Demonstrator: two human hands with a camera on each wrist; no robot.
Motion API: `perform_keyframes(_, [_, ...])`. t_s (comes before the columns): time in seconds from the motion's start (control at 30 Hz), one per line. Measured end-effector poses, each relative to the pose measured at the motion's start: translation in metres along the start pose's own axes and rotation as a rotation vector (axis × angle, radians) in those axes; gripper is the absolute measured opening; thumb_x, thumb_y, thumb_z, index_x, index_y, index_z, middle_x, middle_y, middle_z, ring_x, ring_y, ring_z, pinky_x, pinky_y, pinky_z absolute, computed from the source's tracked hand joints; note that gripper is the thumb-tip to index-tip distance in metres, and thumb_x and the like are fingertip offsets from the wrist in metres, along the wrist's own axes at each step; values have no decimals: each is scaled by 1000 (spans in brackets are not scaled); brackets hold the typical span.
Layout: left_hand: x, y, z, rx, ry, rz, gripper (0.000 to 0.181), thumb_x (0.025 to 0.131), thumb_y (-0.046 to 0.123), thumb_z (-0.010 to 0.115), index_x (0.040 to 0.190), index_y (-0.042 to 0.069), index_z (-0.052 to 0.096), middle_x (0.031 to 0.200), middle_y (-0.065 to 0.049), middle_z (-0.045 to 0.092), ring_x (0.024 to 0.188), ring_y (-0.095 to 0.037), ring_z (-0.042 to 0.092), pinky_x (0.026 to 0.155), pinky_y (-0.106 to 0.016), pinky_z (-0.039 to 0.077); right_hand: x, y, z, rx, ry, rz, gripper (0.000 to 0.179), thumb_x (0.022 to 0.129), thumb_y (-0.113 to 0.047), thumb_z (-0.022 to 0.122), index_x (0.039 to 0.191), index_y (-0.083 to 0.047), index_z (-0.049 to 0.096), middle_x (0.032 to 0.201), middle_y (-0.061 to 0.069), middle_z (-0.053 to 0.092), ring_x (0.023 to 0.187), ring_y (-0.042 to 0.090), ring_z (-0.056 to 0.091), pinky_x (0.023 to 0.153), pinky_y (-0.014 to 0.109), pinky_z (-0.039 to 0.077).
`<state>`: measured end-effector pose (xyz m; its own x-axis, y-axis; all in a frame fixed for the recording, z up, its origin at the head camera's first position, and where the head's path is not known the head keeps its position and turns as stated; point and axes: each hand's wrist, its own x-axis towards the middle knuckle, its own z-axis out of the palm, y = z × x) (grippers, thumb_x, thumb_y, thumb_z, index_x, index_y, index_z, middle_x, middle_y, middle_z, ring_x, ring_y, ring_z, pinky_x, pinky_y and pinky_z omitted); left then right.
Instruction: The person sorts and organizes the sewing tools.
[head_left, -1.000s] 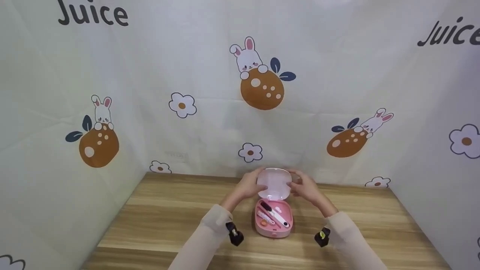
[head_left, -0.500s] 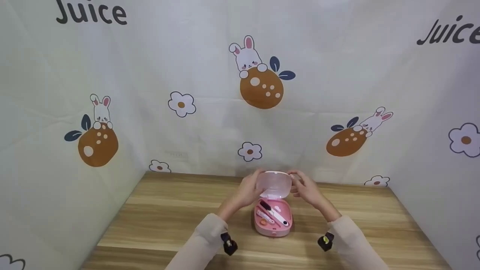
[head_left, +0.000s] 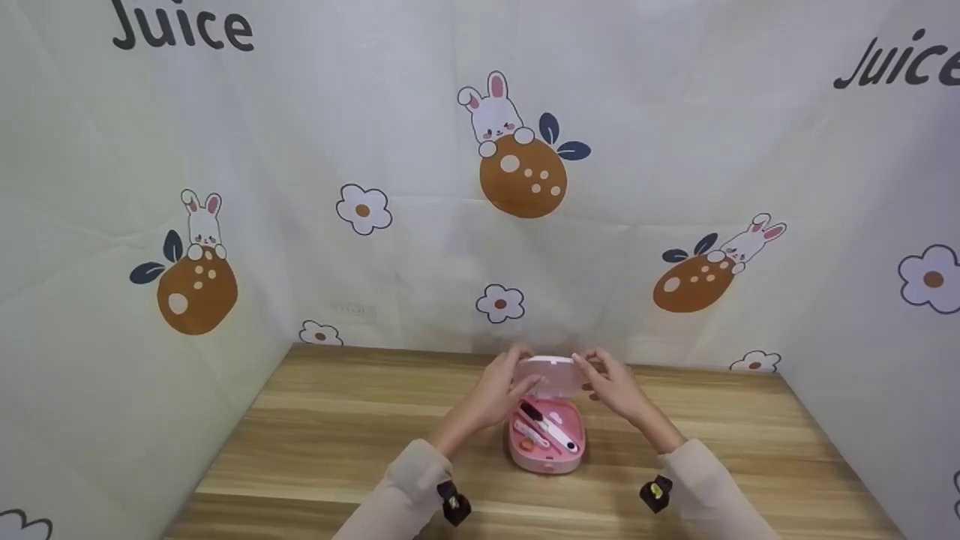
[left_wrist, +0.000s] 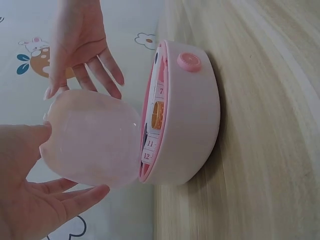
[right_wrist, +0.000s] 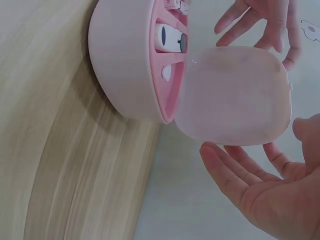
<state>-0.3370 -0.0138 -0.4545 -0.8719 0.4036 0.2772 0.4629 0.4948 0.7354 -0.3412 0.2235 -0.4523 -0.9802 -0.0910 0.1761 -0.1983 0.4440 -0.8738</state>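
Note:
A pink sewing box (head_left: 547,463) sits on the table, its translucent pink lid (head_left: 553,380) raised at the back. My left hand (head_left: 496,388) holds the lid's left edge, thumb at the rim and fingers behind it. At the opposite edge my right hand (head_left: 616,384) holds the lid near its upper corner, fingers partly hidden behind. Inside the pink tray lie a white tool with a dark end (head_left: 559,433), a numbered measuring tape (left_wrist: 149,150) and an orange dimpled ring (left_wrist: 157,115). A round pink button (left_wrist: 189,62) marks the box's front.
The wood-grain table (head_left: 337,450) runs back to a pale curtain (head_left: 420,262) printed with rabbits, oranges and flowers. More of that cloth stands on both sides. Black wrist cameras (head_left: 454,504) hang at both sleeves.
The lid has tipped forward and its top edge has come lower over the box. Both hands have moved down along with it. The box and its contents have stayed put.

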Motion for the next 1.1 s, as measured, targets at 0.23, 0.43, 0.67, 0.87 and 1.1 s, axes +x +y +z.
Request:
perform_keyframes(0.23, [-2,1,3,32,11,-3,28,111,35,51,132,17,52,127,-12,60,124,-30,62,107,-49,56,-6,0,-3,-53,-43,-44,29,108,-30,59,118,-3,63,117,26,72,99,42,72,79,46,65])
perform_keyframes(0.43, [-7,1,5,58,30,26,20,111,31,51,123,15,54,116,-7,59,111,-24,61,98,-44,59,-12,3,-3,-130,-94,-166,25,107,-26,61,116,-3,67,114,22,73,104,40,71,83,39,61])
perform_keyframes(0.67, [-12,1,5,62,-5,-9,23,111,34,51,125,17,56,119,-5,58,111,-21,62,99,-43,59,-21,8,0,-162,-125,-269,23,109,-24,58,118,-4,66,116,18,74,113,42,69,98,58,59])
perform_keyframes(0.87, [-17,-1,4,90,-33,26,21,109,31,56,123,15,59,120,-6,59,113,-25,62,102,-47,58,-28,11,-1,-186,-175,-311,32,109,-28,58,127,-3,67,125,19,72,118,42,68,99,57,59])
perform_keyframes(1.1, [-24,-4,2,154,-87,66,26,108,35,58,124,14,61,129,-11,62,122,-30,60,107,-53,54,-38,13,-1,-264,-200,-313,37,109,-34,57,132,-7,69,133,18,69,122,42,64,98,63,57])
